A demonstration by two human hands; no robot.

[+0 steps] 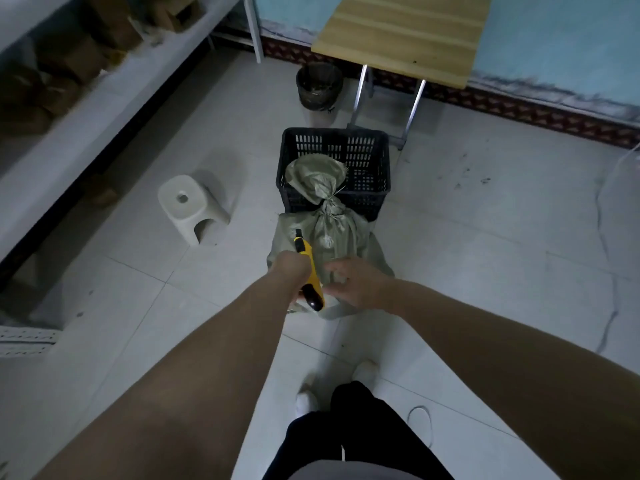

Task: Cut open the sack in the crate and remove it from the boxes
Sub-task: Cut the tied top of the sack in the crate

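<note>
A grey-green woven sack (332, 237), tied at its neck, stands on the floor against the near side of a black slotted crate (363, 161). Its gathered top (315, 174) flops over into the crate. My left hand (292, 271) is closed around a yellow utility knife (310, 271) with a black tip, held over the sack's left side and pointing away from me. My right hand (353, 284) rests on the sack's near right side, fingers spread and blurred. No boxes show through the sack.
A white plastic stool (187, 206) stands left of the crate. A dark waste bin (318, 86) and a wooden table (408, 32) on metal legs stand behind it. White shelving (86, 98) with brown cartons runs along the left. My feet (308, 396) are below.
</note>
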